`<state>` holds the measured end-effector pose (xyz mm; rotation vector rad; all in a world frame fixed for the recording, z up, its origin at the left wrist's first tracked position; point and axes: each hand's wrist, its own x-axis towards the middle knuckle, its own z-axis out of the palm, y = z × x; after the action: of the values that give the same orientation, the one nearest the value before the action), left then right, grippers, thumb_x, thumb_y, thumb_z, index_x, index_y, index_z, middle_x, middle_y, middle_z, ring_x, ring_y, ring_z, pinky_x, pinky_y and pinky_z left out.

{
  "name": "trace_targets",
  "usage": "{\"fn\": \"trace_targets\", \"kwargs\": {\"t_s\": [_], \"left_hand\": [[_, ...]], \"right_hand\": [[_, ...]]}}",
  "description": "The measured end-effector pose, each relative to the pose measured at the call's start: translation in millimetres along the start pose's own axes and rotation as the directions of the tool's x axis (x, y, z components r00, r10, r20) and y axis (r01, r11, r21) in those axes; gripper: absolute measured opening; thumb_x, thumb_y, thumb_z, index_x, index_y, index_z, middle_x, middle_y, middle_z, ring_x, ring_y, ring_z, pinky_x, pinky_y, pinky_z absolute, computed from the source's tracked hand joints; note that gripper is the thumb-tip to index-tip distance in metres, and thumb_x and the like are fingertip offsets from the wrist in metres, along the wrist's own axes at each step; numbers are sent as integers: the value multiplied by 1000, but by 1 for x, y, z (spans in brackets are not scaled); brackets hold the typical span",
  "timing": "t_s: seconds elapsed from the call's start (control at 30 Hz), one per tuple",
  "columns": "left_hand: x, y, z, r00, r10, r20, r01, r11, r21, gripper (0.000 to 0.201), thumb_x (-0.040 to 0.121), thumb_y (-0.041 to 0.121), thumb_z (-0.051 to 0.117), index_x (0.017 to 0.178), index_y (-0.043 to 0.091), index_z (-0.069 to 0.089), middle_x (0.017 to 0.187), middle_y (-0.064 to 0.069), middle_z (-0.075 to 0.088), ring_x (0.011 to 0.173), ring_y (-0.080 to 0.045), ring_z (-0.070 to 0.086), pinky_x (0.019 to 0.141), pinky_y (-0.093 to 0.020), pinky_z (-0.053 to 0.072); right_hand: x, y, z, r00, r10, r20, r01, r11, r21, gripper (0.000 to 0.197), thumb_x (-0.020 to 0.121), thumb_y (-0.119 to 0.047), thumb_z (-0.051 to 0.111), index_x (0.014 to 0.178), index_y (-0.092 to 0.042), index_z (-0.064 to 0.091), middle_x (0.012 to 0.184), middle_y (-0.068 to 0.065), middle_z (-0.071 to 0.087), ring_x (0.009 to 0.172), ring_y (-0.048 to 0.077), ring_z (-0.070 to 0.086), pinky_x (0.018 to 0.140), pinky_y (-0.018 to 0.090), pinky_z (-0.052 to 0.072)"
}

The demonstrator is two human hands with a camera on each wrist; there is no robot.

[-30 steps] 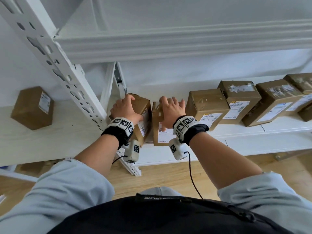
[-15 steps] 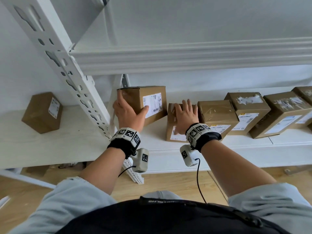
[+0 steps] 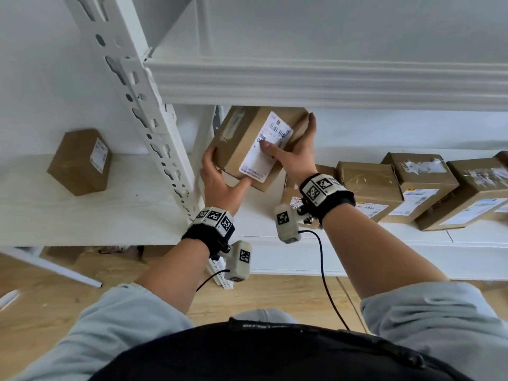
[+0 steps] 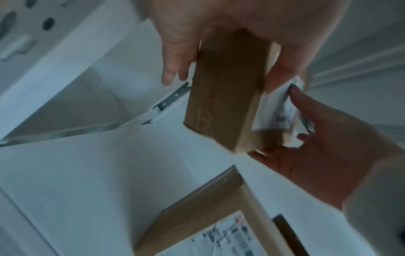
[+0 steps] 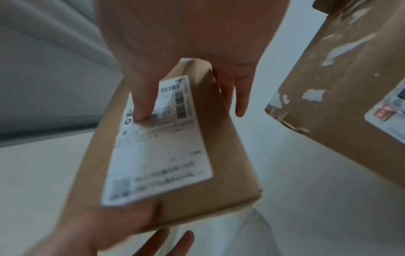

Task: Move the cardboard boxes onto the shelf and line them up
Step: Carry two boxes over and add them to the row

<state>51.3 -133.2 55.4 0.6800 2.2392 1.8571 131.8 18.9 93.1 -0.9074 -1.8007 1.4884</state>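
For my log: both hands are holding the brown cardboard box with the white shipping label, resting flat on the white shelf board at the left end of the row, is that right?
Not quite: the brown cardboard box with the white shipping label is lifted and tilted, clear of the white shelf board, as the head view shows. The left hand and right hand do both hold it, at the row's left end.

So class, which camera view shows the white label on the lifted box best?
The right wrist view: the label fills the frame face-on, thumb on it. The head view shows it smaller and slanted. The left wrist view catches only its edge.
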Motion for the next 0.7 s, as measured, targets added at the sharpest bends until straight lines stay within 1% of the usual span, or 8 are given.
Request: {"fn": "trace_targets", "kwargs": {"t_s": [0.1,0.2,0.27,0.3,0.37,0.5,0.6,0.7], "left_hand": [[6,-8,-7,995,-98,-27,102,966,238,72,62,13,83,125,20,49,126,3,53,109,-18,54,90,-18,36],[11,-19,-4,984,-177,-23,174,927,333,66,62,9,84,118,19,49,121,3,55,105,-13,55,99,-15,32],[12,-25,2,971,-238,26,212,906,366,63,73,9,80,125,15,45,120,3,53,104,-9,49,87,-2,18],[13,-28,5,964,-262,41,232,908,349,62,76,8,78,127,12,43,120,1,54,105,-11,52,86,-5,22],[12,-31,9,959,-279,49,252,920,301,64,79,5,76,131,9,38,123,-7,59,110,-23,61,91,-22,43],[11,-40,17,958,-274,82,245,935,257,70,85,6,70,140,12,28,130,-8,56,111,-26,61,94,-38,51],[17,-37,28,958,-260,121,230,949,215,69,87,4,67,141,13,25,130,-9,53,114,-25,57,97,-36,48],[27,-33,41,944,-280,173,226,934,277,73,86,7,69,143,14,25,130,-6,54,108,-20,56,93,-30,45]], "right_hand": [[-10,2,-4,990,-139,8,139,986,-96,144,56,-29,98,156,-28,-5,150,0,25,128,2,29,111,22,28],[-24,13,0,982,-165,90,181,963,-201,132,56,-20,97,154,-23,8,140,-1,29,122,5,34,107,21,31],[-34,23,10,981,-136,139,178,916,-360,107,62,-12,91,145,-17,24,136,6,36,113,13,44,102,31,42],[-39,27,14,981,-129,148,181,886,-427,94,64,-8,87,139,-14,30,133,7,38,109,17,48,99,38,48],[-44,35,20,981,-115,155,179,840,-512,75,70,-3,80,130,-10,36,129,10,42,106,26,53,92,43,51],[-35,40,18,981,-141,134,191,823,-535,57,79,-8,76,124,-5,41,124,13,52,105,30,57,83,34,45],[-24,44,12,981,-160,105,191,792,-579,49,82,-17,75,120,-4,46,118,12,56,104,32,56,92,39,45],[-17,51,7,982,-138,128,188,696,-693,56,83,-25,74,127,-6,45,133,14,49,122,33,50,112,42,31]]}}
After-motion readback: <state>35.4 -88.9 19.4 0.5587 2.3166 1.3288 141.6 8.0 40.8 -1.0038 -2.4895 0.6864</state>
